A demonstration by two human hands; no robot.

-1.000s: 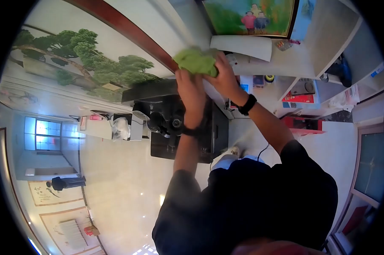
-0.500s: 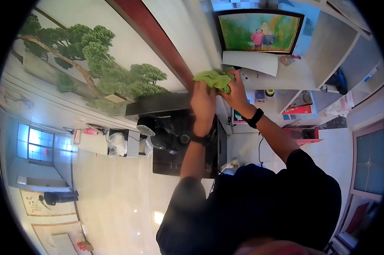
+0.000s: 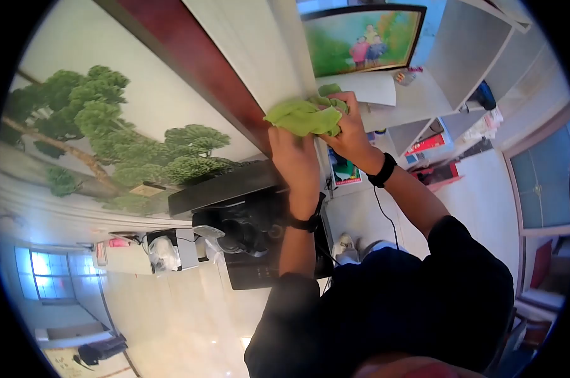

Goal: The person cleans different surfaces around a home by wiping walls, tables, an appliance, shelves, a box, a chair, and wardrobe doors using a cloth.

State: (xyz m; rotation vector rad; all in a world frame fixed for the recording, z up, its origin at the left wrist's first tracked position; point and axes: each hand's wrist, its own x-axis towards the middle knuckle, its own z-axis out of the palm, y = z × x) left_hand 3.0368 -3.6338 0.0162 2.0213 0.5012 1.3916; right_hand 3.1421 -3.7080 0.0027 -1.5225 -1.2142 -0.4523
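Note:
A crumpled green cloth (image 3: pixel 302 117) lies against the pale upright panel (image 3: pixel 263 50) beside a dark red strip (image 3: pixel 193 53). Just under the cloth, my left hand (image 3: pixel 296 162) reaches up with its fingers at the lower edge, gripping it; the fingertips are partly hidden. My right hand (image 3: pixel 349 133) is closed around the cloth's right end, fingers curled over it. Both wrists wear black bands.
A framed picture (image 3: pixel 364 41) stands on the white shelf unit (image 3: pixel 474 38) at right. Below my left arm is a black cabinet (image 3: pixel 247 271) with dark items on top. A wall with a painted pine tree (image 3: pixel 89 113) runs along the left.
My hands and the cloth have shifted slightly left in view, and the cloth looks more spread out. The surroundings have shifted with the head's movement. Both hands still grip the cloth.

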